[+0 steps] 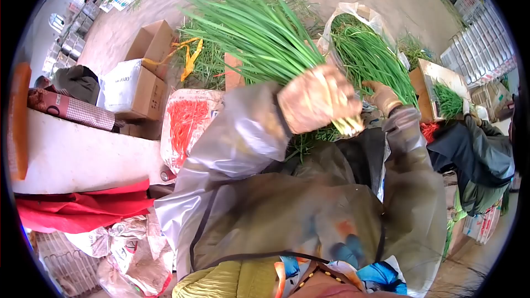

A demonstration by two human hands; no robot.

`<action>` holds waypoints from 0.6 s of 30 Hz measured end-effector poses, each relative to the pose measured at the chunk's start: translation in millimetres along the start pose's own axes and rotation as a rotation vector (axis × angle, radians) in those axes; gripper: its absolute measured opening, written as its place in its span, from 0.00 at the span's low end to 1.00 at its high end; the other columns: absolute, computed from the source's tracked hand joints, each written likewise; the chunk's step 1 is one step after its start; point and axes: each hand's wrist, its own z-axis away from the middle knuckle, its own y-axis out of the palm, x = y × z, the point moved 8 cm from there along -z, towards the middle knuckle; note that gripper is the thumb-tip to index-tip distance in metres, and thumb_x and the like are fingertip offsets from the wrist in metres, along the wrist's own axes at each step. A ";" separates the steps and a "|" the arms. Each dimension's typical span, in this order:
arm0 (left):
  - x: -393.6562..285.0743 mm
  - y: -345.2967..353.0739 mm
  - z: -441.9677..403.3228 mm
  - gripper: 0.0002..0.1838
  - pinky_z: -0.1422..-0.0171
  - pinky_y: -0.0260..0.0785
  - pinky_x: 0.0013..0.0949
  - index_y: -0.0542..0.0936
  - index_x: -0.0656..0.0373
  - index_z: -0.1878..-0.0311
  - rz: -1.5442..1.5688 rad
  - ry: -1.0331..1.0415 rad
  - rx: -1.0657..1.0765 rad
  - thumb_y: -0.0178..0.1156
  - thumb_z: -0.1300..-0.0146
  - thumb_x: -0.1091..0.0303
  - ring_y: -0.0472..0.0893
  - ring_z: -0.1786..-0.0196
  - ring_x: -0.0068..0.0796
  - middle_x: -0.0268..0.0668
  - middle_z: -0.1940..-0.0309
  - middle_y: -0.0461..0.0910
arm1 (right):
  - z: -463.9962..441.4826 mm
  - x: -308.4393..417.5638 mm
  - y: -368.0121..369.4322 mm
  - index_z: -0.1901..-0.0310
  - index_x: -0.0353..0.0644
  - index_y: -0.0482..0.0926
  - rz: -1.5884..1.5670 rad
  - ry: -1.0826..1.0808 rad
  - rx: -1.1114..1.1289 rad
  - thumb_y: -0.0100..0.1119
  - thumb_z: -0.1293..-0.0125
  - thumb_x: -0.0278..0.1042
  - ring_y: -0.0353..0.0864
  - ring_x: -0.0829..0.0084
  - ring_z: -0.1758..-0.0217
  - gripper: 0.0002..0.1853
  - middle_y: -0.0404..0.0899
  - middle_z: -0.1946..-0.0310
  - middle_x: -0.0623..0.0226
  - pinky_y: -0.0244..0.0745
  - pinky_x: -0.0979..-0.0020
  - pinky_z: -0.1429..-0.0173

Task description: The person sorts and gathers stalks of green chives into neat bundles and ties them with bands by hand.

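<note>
My left hand, in a tan work glove, is closed around a large bunch of garlic chives. The pale stem ends stick out on the right side of the fist, and the green leaves fan up and to the left. My right hand, also gloved, is at the lower edge of a pile of loose chives in a pale plastic sack. One finger stretches out to the left, and nothing is visible in this hand; its other fingers are hard to make out.
A bag of red ties lies to the left, near cardboard boxes and a yellow strap. Loose greens lie ahead. Another person works at the right beside a carton with chives. Crates stand farther back.
</note>
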 end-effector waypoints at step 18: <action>17.5 87.7 73.8 0.14 0.55 0.71 0.33 0.74 0.58 0.58 1.529 -0.534 -0.470 0.60 0.51 0.70 0.79 0.63 0.30 0.34 0.70 0.77 | 53.9 163.5 46.5 0.48 0.35 0.73 -1.403 -0.251 0.528 0.49 0.38 0.57 0.75 0.74 0.57 0.30 0.78 0.57 0.66 0.70 0.72 0.51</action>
